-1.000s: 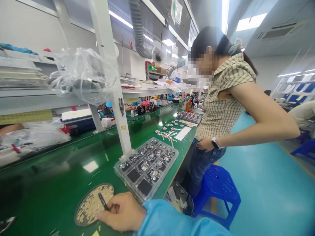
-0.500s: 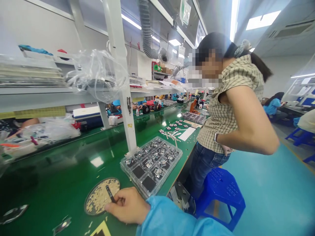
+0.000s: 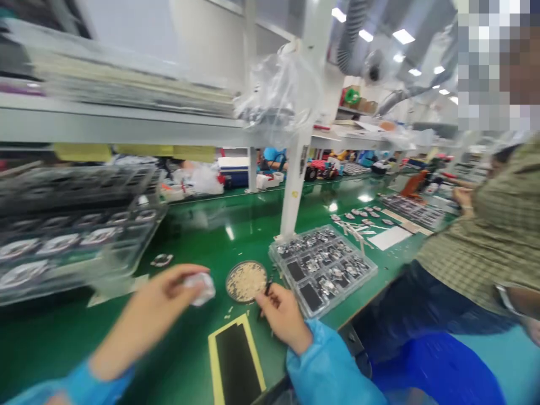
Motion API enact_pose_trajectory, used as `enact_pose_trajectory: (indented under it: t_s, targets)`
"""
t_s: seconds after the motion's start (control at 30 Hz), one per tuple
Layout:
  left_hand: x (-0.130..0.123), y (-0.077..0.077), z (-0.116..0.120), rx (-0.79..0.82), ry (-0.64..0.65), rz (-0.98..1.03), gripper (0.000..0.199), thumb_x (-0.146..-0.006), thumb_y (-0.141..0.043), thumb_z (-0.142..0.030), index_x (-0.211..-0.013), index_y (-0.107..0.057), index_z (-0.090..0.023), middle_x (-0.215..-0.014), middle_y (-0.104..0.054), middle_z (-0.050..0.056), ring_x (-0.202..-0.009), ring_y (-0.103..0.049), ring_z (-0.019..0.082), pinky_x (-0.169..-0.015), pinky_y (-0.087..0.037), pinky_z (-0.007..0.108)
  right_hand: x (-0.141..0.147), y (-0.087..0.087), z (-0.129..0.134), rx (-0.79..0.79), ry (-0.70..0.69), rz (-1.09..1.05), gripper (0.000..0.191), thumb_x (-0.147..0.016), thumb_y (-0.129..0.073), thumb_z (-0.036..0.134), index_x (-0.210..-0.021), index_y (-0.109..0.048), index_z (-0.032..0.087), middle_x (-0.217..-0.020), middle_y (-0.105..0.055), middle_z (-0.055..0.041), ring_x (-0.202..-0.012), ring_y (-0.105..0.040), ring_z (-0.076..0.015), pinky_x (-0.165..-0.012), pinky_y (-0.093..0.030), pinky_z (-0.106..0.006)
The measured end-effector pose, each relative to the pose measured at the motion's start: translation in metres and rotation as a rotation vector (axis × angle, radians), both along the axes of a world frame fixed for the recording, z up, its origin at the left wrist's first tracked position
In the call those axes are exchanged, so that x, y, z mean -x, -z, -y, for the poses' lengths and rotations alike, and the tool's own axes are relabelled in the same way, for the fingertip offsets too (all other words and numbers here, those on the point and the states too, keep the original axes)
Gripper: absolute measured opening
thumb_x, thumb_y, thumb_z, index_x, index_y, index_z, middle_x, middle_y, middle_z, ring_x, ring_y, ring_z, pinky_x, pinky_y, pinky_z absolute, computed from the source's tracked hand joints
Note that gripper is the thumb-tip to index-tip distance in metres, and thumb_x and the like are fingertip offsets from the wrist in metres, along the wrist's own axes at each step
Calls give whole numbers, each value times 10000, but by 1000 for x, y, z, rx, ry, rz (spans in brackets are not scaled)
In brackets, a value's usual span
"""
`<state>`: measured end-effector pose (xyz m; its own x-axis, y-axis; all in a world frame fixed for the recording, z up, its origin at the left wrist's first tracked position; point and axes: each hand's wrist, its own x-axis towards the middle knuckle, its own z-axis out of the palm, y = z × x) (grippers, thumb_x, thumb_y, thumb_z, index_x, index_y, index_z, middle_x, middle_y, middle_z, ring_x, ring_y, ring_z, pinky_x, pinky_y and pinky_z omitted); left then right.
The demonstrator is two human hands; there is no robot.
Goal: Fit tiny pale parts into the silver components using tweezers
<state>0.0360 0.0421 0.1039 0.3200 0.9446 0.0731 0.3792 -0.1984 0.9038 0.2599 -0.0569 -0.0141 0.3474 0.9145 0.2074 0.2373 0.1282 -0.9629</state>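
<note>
My right hand [image 3: 283, 314], in a blue sleeve, pinches dark tweezers [image 3: 267, 289] beside a round dish [image 3: 247, 280] of small beige pieces. My left hand [image 3: 169, 298] holds a small whitish part [image 3: 201, 288] between thumb and fingers, left of the dish; blur hides its detail. Right of the dish lies a clear compartment box [image 3: 324, 270] with small metallic parts in most cells. A black sheet with a yellow border [image 3: 238, 363] lies on the green bench in front of the dish.
Trays of round parts [image 3: 59, 244] are stacked at the left. A white post [image 3: 295, 191] rises behind the box. A person in a checked shirt [image 3: 485, 230] stands at the right, near a blue stool [image 3: 439, 368]. One round part [image 3: 162, 259] lies behind my left hand.
The view has swung left, bringing in the stacked trays. My left hand has come into view with the whitish part. My right hand still holds the tweezers, now at the dish's right edge.
</note>
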Motion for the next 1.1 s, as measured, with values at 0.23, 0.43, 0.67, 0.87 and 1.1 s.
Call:
enact_pose_trajectory:
  t_s: [0.23,0.43,0.67,0.87,1.1]
  targets:
    - [-24,105,27,313,228,304,304,-808,-738,-412,-934,-631,-157,-749,-661,20,-675,-642,168,-638,-504,265,0,2,7,-2,-101,-186,336,-891,-664,508,-964,-611,185,-724,-691,-26,-554,-614,-128,-465,-451,-207]
    - [-20,105,35,322,221,283,265,-800,-729,-314,-990,-641,-151,-840,-669,34,-721,-663,168,-655,-510,264,1,-5,13,-153,-232,92,167,-936,-640,351,-906,-683,192,-913,-715,-80,-825,-688,-188,-657,-551,-280]
    - [-21,102,39,394,203,358,289,-776,-746,-316,-986,-652,-140,-835,-715,64,-739,-684,191,-667,-536,291,1,-5,18,-211,-238,115,61,-935,-653,266,-950,-672,209,-937,-724,-82,-896,-698,-207,-711,-565,-312]
    - [-23,101,41,351,146,392,326,-755,-791,-396,-911,-640,-153,-797,-685,43,-682,-658,168,-630,-550,279,1,-3,20,-210,-228,138,68,-921,-677,270,-958,-673,214,-938,-733,-86,-898,-707,-216,-723,-586,-325]
    - [-25,105,45,352,181,363,334,-810,-740,-404,-996,-686,-132,-823,-700,65,-671,-659,173,-599,-566,281,0,-3,17,-220,-246,160,60,-919,-678,226,-978,-681,219,-953,-736,-74,-892,-709,-203,-712,-580,-301]
